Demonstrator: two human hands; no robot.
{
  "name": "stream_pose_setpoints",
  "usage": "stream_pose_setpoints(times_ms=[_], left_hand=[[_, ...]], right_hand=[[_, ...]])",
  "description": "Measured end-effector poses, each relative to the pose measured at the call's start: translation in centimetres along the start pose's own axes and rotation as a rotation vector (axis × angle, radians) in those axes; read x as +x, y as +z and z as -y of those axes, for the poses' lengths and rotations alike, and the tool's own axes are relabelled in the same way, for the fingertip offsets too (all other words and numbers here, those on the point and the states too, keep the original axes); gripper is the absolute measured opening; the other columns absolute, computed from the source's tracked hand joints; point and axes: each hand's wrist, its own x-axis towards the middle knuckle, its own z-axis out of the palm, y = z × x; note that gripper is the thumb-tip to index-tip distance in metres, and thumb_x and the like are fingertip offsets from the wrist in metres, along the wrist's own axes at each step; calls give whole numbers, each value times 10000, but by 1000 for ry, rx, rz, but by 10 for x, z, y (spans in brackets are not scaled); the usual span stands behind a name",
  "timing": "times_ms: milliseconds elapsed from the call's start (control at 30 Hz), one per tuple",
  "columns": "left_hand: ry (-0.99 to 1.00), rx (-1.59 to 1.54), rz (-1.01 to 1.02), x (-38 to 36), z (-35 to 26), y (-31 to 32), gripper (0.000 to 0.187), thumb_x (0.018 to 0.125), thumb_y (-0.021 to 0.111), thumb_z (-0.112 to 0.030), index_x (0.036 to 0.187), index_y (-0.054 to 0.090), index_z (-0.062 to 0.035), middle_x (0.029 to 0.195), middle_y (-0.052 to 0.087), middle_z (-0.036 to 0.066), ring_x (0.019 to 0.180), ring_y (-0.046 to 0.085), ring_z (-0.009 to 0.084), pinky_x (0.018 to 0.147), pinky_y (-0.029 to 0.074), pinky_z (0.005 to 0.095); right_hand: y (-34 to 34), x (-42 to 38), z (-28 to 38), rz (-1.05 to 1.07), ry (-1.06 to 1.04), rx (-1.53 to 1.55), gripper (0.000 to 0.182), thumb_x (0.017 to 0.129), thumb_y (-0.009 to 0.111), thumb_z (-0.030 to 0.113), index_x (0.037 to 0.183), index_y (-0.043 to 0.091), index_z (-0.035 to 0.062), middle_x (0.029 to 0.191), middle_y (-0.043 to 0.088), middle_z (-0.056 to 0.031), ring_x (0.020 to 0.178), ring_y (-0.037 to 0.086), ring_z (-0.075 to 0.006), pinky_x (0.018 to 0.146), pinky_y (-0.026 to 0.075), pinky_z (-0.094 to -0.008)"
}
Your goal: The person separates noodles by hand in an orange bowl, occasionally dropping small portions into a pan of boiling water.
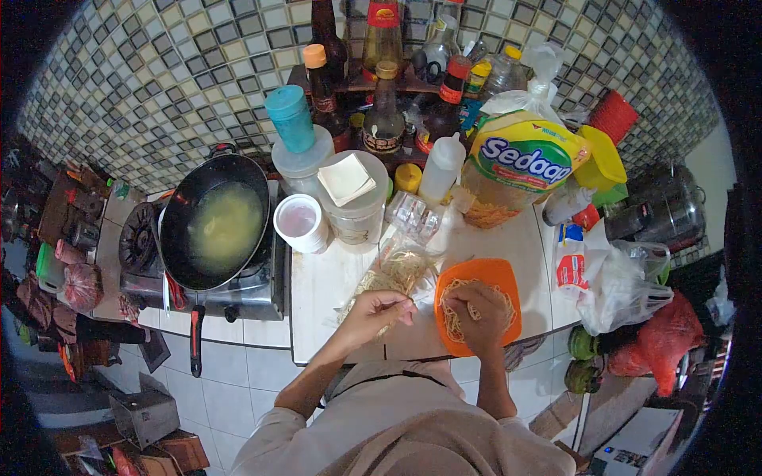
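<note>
An orange plastic bowl with yellowish noodles in it stands near the counter's front edge. My right hand is down in the bowl, its fingers curled together on the noodles. To the left of the bowl, my left hand is raised over the counter with thumb and fingertips pinched; whatever lies between them is too small to tell. Just beyond this hand lies a clear plastic bag with pale thin strands inside, partly covered by the hand.
A black wok with pale oil sits on the stove at left, its handle jutting past the front edge. White cups, a lidded tub, sauce bottles and a Sedaap bag crowd the back. Plastic bags lie right.
</note>
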Motion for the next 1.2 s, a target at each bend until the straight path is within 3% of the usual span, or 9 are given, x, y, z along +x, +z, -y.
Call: stream_pose_setpoints(times_ms=[100, 267, 600, 767, 967, 1067, 1100, 1133, 1200], left_hand=[[0, 4, 30, -1, -2, 4, 186, 851, 524, -146, 829, 608, 19, 717, 601, 46, 670, 555, 97, 660, 429, 233], [67, 77, 121, 0, -1, 6, 220, 875, 486, -163, 909, 591, 29, 768, 605, 48, 726, 561, 94, 704, 431, 233], [16, -18, 75, -2, -5, 13, 239, 853, 523, -153, 959, 597, 48, 842, 626, 87, 778, 574, 114, 724, 444, 230], [-54, 10, 53, -3, 4, 12, 241, 842, 538, -146, 968, 594, 51, 864, 625, 101, 780, 579, 121, 726, 455, 242], [-29, -439, -3, -8, 10, 12, 174, 822, 551, -98, 938, 621, 12, 825, 630, 72, 739, 580, 117, 701, 452, 239], [153, -170, -229, -15, 13, -21, 88, 760, 564, -21, 799, 640, 2, 769, 628, 56, 704, 570, 114, 686, 437, 237], [199, -4, -441, -20, -5, -34, 90, 758, 550, -1, 766, 640, -10, 751, 624, 52, 694, 562, 107, 682, 437, 244], [417, 250, -639, -22, -4, -64, 87, 760, 556, -10, 764, 643, -18, 751, 620, 44, 687, 555, 102, 674, 439, 247], [484, 350, -929, -37, -26, -115, 99, 795, 568, -72, 804, 652, -22, 777, 633, 59, 675, 572, 123, 648, 447, 254]], right_hand=[[5, -1, 3, 113, 146, 71, 81, 699, 628, 76, 779, 615, 70, 791, 600, -72, 768, 568, -234, 715, 440, -345], [20, -1, -6, 151, -78, 7, 95, 694, 638, 77, 788, 620, 77, 762, 599, -61, 752, 562, -239, 698, 439, -340], [20, -5, -10, 135, -85, 55, 126, 667, 647, 59, 789, 628, 79, 763, 599, -55, 722, 568, -232, 638, 451, -345], [19, -9, -16, 235, -160, -122, 172, 680, 633, 57, 846, 638, 99, 853, 581, -64, 705, 563, -222, 620, 453, -328], [13, -4, 3, 402, 40, 261, 216, 729, 604, 109, 944, 615, 111, 957, 558, -77, 779, 558, -235, 681, 458, -350], [-3, -3, -9, 330, 112, 36, 227, 757, 586, 193, 959, 607, 93, 976, 557, -98, 804, 558, -253, 719, 448, -366], [-9, -4, -20, 328, 115, 35, 227, 757, 586, 193, 959, 607, 93, 976, 557, -98, 804, 558, -253, 719, 448, -366], [-15, -7, -37, 225, 202, -66, 239, 732, 612, 167, 953, 609, 75, 922, 565, -100, 770, 561, -241, 684, 447, -337], [-35, -12, -57, 119, 289, -165, 254, 708, 638, 140, 946, 611, 58, 868, 574, -103, 737, 564, -228, 648, 446, -307]])
